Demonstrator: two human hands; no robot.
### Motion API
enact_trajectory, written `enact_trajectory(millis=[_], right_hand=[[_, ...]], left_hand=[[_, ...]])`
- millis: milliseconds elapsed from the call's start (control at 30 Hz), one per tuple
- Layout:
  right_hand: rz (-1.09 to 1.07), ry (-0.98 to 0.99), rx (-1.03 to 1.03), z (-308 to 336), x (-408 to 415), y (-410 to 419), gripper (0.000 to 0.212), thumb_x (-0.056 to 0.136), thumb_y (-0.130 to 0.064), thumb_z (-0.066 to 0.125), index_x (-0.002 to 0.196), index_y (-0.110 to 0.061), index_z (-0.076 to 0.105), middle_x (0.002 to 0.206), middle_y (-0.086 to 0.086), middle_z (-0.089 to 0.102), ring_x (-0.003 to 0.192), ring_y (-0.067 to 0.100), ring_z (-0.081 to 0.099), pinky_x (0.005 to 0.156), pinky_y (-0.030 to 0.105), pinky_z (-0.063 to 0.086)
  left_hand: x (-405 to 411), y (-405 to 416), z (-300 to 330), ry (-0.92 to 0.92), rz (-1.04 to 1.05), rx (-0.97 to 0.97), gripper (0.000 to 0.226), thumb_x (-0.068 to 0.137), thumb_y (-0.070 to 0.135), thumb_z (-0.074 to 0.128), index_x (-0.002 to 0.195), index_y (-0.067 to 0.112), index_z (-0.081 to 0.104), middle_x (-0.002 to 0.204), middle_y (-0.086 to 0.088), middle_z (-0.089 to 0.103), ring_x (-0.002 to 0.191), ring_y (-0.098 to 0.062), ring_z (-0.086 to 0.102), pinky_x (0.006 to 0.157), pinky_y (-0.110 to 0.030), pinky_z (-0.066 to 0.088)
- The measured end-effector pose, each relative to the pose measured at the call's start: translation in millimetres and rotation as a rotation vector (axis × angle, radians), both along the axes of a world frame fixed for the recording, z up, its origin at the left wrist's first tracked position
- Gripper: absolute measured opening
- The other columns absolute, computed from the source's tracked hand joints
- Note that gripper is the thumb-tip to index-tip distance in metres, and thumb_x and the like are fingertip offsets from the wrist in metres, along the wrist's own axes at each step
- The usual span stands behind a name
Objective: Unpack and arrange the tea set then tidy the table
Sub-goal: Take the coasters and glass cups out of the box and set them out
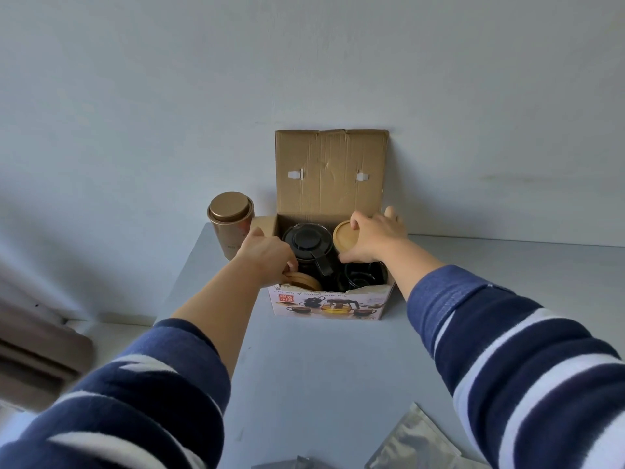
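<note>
Inside the open box [333, 304] the unpacking was barely started, left hand [267, 253] and right hand [375, 236] each pinching a wooden coaster [345, 235], probably needing a straight lift past the teapot [309, 247].

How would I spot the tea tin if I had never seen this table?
Find the open cardboard box standing against the wall at the table's far edge. Just outside its left wall, behind the person's left hand, stands the tea tin. It alone is a gold metal cylinder with a round lid, outside the box.
</note>
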State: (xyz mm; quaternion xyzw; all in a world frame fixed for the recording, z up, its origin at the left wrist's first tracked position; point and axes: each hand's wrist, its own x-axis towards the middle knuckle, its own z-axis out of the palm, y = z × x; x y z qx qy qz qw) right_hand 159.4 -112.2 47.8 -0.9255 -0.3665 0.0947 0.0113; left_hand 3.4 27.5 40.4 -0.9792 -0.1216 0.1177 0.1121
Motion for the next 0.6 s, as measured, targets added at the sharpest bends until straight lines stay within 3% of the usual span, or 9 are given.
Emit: enact_trajectory(millis=[167, 233, 333, 500, 600], right_hand=[[0.023, 0.094, 0.014, 28, -4, -6, 0.062, 0.063, -0.057, 0.074, 0.111, -0.029, 0.045, 0.118, 0.002, 0.053, 0.115, 0.029, 0.041, 0.094, 0.042, 0.036], [0.014, 0.202, 0.053, 37, -7, -9, 0.064, 0.065, -0.047, 0.077, 0.115, -0.026, 0.045, 0.119, 0.003, 0.048, 0.107, 0.025, 0.046, 0.086, 0.038, 0.043], [0.010, 0.279, 0.090, 48, -12, -17, 0.066, 0.067, -0.039, 0.079, 0.120, -0.024, 0.044, 0.115, 0.002, 0.045, 0.100, 0.022, 0.048, 0.076, 0.032, 0.043], [-0.067, 0.335, 0.150, 65, -11, -47, 0.067, 0.070, -0.040, 0.077, 0.126, -0.022, 0.044, 0.124, 0.001, 0.046, 0.104, 0.021, 0.048, 0.082, 0.032, 0.044], [-0.116, 0.319, 0.157, 81, -5, -72, 0.071, 0.071, -0.043, 0.075, 0.131, -0.022, 0.043, 0.130, 0.002, 0.046, 0.106, 0.021, 0.048, 0.085, 0.033, 0.045]], left_hand=[[-3, 0, 23, 0.027, -0.016, -0.100, 0.031, 0.091, 0.036, 0.060, 0.121, 0.034, 0.063, 0.113, 0.011, 0.068, 0.107, -0.013, 0.059, 0.095, -0.032, 0.040], [-4, -1, 36, 0.020, -0.008, -0.155, 0.036, 0.090, 0.038, 0.062, 0.125, 0.031, 0.061, 0.118, 0.008, 0.068, 0.109, -0.013, 0.061, 0.088, -0.028, 0.048], [-6, -4, 55, -0.017, -0.005, -0.183, 0.037, 0.091, 0.039, 0.060, 0.127, 0.030, 0.058, 0.122, 0.008, 0.065, 0.112, -0.013, 0.059, 0.081, -0.025, 0.047], [-1, -14, 95, -0.123, 0.018, -0.257, 0.034, 0.091, 0.040, 0.060, 0.123, 0.027, 0.061, 0.121, 0.006, 0.064, 0.108, -0.015, 0.057, 0.087, -0.029, 0.047], [10, -28, 122, -0.243, -0.002, -0.231, 0.030, 0.089, 0.042, 0.061, 0.115, 0.028, 0.064, 0.113, 0.009, 0.065, 0.101, -0.015, 0.060, 0.081, -0.033, 0.049]])
